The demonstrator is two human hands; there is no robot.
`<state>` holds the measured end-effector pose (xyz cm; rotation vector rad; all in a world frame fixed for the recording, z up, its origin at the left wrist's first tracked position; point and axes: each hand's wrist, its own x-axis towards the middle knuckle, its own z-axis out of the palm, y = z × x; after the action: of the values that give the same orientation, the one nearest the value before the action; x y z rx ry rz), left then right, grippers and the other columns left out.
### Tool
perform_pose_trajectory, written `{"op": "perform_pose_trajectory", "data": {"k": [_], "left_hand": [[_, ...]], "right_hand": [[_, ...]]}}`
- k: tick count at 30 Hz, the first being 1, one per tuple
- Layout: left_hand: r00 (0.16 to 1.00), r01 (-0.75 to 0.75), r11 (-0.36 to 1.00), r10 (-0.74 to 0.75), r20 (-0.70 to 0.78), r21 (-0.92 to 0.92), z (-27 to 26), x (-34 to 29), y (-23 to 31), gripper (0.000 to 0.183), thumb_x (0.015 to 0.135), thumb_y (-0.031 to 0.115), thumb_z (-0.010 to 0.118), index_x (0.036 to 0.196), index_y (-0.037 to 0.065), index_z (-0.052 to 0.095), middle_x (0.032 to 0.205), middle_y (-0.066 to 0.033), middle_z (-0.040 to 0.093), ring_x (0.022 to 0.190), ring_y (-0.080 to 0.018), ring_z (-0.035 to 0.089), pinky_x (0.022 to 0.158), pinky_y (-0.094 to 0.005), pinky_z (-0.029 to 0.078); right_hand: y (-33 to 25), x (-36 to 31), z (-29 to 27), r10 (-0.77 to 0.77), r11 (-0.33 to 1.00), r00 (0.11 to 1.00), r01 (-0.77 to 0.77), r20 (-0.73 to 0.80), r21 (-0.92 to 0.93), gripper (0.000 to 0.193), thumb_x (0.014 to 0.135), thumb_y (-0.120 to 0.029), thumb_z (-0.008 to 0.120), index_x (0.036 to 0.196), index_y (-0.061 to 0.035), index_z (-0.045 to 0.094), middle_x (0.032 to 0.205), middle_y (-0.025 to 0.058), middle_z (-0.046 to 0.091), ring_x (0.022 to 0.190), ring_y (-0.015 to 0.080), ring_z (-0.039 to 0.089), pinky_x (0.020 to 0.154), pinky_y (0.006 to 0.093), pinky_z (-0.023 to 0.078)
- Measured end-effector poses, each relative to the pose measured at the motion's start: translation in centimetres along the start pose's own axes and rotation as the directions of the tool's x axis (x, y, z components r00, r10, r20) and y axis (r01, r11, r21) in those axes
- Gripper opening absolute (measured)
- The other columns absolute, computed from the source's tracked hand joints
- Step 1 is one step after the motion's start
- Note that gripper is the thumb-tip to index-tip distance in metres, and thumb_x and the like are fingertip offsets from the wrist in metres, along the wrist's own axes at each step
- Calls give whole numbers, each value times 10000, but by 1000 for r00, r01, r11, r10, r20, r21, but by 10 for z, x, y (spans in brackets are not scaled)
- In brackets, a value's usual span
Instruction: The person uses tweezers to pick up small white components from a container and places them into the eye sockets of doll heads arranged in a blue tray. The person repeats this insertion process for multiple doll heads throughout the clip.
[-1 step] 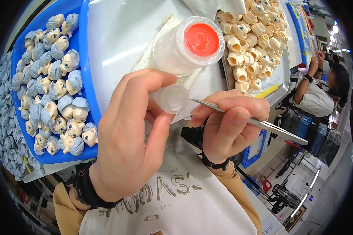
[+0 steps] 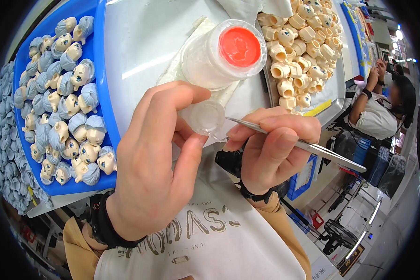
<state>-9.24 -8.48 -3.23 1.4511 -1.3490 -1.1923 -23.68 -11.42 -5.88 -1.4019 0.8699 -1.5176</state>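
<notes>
My left hand curls its fingers around a small translucent round cup, its open end facing up toward me. My right hand grips metal tweezers, whose pointed tips reach the edge of that cup. A thin clear strand or stem shows below the cup, close to my right fingertips; what it is I cannot tell. Just beyond stands a larger translucent plastic tub with a red-orange round surface at its top. Folded white cloth or paper lies under the tub.
At left a blue tray holds several blue-haired doll heads, with a heap of blue-grey hair pieces beyond it. Pale face parts fill a tray at far right. A co-worker sits farther right.
</notes>
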Motion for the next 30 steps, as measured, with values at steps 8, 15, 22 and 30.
{"op": "perform_pose_trajectory", "data": {"k": [8, 15, 22, 30], "left_hand": [[1000, 1, 1000, -1, 0, 9, 0, 0, 0, 378, 797, -108, 481, 1166, -39, 443, 995, -80, 551, 806, -101, 562, 736, -238, 478], [1000, 3, 1000, -3, -3, -19, 0, 0, -1, 386, 795, -111, 486, 1172, -38, 445, 1030, -84, 540, 826, -104, 560, 753, -243, 475], [1000, 10, 1000, -10, 0, -13, 0, -1, 0, 389, 793, -116, 485, 1172, -38, 444, 1041, -85, 535, 829, -103, 560, 758, -244, 478], [1000, 13, 1000, -13, 6, -22, 0, -1, 0, 390, 791, -118, 482, 1171, -38, 442, 1041, -87, 536, 835, -106, 562, 757, -246, 479]], "right_hand": [[4, 1, -7, -65, 997, 998, 65, 17, -28, 219, 940, -186, 469, 892, 27, 460, 672, 136, 613, 437, 97, 531, 391, 191, 426], [1, -1, -3, 23, 1000, 1000, -23, 7, 6, 207, 938, -174, 466, 891, 28, 465, 682, 139, 614, 440, 96, 532, 397, 188, 431], [3, 1, -7, -37, 998, 999, 38, 30, -49, 192, 936, -165, 472, 888, 21, 477, 681, 136, 615, 443, 96, 534, 398, 193, 433], [2, 0, -2, -1, 1000, 1000, 1, 7, -30, 173, 935, -148, 471, 889, 18, 475, 681, 131, 618, 461, 97, 539, 415, 194, 436]]}}
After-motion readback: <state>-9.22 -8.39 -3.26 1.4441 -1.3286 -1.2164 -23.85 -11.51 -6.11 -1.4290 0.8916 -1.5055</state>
